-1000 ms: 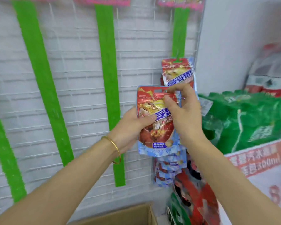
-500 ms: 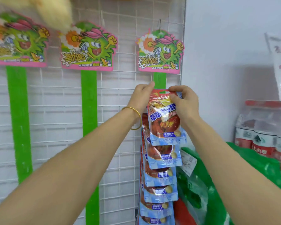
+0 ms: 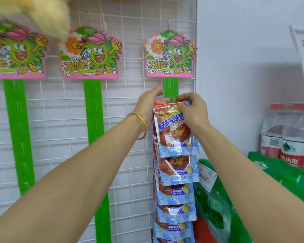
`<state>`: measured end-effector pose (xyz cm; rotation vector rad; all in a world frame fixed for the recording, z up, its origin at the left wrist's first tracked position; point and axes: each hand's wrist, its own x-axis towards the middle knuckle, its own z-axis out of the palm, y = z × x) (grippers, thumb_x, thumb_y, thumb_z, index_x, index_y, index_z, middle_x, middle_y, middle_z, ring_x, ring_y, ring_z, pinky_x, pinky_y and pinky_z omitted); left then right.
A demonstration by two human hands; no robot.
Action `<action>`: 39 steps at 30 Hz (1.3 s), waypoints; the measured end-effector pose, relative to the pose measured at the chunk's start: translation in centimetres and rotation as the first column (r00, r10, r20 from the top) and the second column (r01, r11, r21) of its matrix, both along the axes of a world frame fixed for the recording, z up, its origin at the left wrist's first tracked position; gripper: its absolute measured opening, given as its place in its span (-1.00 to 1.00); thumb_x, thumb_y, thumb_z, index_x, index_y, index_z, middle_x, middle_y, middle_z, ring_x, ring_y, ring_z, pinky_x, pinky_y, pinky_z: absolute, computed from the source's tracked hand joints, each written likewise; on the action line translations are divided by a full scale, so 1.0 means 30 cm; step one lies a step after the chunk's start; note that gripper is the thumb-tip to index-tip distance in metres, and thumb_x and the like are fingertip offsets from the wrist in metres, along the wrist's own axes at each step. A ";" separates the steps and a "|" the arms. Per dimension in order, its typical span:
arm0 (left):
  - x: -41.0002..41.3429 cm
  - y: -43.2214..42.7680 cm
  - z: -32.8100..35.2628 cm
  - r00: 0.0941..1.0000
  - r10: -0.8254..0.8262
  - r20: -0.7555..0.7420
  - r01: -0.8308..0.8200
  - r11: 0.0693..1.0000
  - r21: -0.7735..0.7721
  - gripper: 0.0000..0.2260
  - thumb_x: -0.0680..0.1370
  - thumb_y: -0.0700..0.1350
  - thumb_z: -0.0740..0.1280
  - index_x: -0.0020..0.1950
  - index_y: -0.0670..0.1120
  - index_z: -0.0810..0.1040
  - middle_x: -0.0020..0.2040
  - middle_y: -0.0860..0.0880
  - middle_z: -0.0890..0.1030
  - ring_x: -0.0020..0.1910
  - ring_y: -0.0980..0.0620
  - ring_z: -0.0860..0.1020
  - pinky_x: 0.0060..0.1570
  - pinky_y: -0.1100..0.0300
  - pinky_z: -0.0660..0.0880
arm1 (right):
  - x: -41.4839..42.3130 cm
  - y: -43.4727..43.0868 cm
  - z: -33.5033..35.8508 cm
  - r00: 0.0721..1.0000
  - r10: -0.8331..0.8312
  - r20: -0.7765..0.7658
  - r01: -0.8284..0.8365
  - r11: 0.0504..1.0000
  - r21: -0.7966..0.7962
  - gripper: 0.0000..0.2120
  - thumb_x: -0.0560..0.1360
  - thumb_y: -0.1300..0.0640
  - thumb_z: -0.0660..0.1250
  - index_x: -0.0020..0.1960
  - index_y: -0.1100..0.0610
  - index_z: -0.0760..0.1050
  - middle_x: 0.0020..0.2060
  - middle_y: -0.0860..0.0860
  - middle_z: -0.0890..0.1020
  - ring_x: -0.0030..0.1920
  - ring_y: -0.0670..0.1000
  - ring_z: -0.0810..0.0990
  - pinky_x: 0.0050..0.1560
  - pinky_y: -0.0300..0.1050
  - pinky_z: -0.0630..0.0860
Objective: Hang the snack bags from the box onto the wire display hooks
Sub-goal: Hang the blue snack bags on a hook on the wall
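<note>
Both hands are up at the rightmost green strip on the wire grid. The left hand grips the top left corner of a snack bag, and the right hand pinches its top right edge. Below it, more bags hang in an overlapping column.

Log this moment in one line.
bag: top at right strip | left hand: holds top corner | right hand: pinches top

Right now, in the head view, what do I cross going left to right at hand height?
Left green strip, middle green strip, gold bangle, left hand, held snack bag, right hand, water bottles.
</note>
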<state>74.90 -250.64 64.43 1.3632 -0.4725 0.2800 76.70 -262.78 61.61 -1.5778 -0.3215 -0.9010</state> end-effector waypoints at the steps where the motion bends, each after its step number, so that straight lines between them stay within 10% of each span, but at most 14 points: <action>1: -0.002 0.001 -0.006 1.000 -0.004 0.009 0.004 1.000 0.006 -0.80 0.57 -0.06 0.18 -0.16 -0.12 0.48 -0.39 -0.02 0.62 -0.43 0.05 0.58 -0.34 0.26 0.51 | -0.004 -0.001 -0.012 1.000 0.004 -0.005 -0.004 1.000 -0.001 -0.69 0.47 0.34 0.25 -0.23 -0.07 0.43 -0.14 -0.06 0.54 0.02 0.12 0.59 0.08 0.14 0.54; 11: -0.036 0.037 -0.112 0.981 0.162 0.102 -0.172 0.981 0.095 -0.77 0.53 -0.31 0.20 0.17 -0.14 0.41 -0.05 -0.11 0.54 -0.23 0.08 0.53 -0.25 0.28 0.49 | -0.051 -0.012 -0.060 0.999 -0.028 -0.039 0.025 0.997 -0.077 -0.75 0.46 0.31 0.26 -0.17 -0.05 0.44 -0.14 -0.05 0.52 -0.03 0.10 0.57 0.03 0.15 0.55; 17: -0.120 0.164 -0.254 0.927 0.291 0.238 -0.316 0.946 0.076 -0.66 0.50 -0.37 0.23 0.27 -0.20 0.36 0.14 -0.14 0.50 0.03 0.09 0.48 -0.05 0.44 0.44 | -0.210 0.021 -0.162 0.901 -0.413 0.132 0.431 0.887 -0.167 -0.75 0.46 0.31 0.22 0.06 0.05 0.47 0.12 0.06 0.44 0.14 0.11 0.46 0.13 0.03 0.43; 23: -0.301 0.358 -0.581 0.964 0.251 0.091 -0.263 0.950 0.166 -0.73 0.51 -0.38 0.22 0.16 -0.15 0.44 0.11 -0.13 0.54 0.03 0.09 0.52 0.17 0.15 0.43 | -0.425 0.239 -0.452 0.973 -0.128 0.191 0.163 0.970 -0.181 -0.73 0.42 0.39 0.20 -0.01 0.09 0.49 -0.08 -0.01 0.45 -0.14 -0.15 0.45 -0.09 -0.39 0.37; 27: -0.451 0.503 -0.902 0.956 0.240 -0.167 -0.193 0.947 0.255 -0.74 0.52 -0.37 0.22 0.18 -0.17 0.44 0.07 -0.10 0.56 0.01 0.08 0.52 0.04 0.18 0.48 | -0.487 0.401 -0.779 0.985 0.101 -0.141 -0.139 0.945 -0.296 -0.71 0.42 0.40 0.23 -0.06 0.02 0.46 -0.05 0.00 0.51 -0.22 -0.21 0.45 -0.13 -0.34 0.44; 33: -0.666 0.741 -1.370 0.813 0.255 -0.523 -0.108 0.949 0.296 -0.80 0.52 -0.35 0.23 0.10 -0.14 0.47 0.01 -0.08 0.59 -0.02 0.04 0.54 -0.09 0.25 0.53 | -0.544 0.497 -1.346 0.625 0.091 -0.775 -0.543 0.764 -0.348 -0.82 0.48 0.34 0.27 0.08 0.29 0.50 -0.20 -0.04 0.52 -0.19 -0.16 0.51 -0.29 -0.41 0.38; 39: -0.687 0.894 -1.560 0.712 0.343 -0.613 -0.147 0.926 0.347 -0.79 0.52 -0.35 0.24 0.04 -0.09 0.50 -0.01 -0.05 0.58 -0.02 0.02 0.55 -0.11 0.25 0.55 | -0.548 0.547 -1.610 0.470 -0.163 -0.868 -0.771 0.403 -0.493 -0.78 0.52 0.05 0.31 0.08 0.16 0.51 0.06 0.09 0.60 0.09 0.08 0.55 0.09 -0.05 0.47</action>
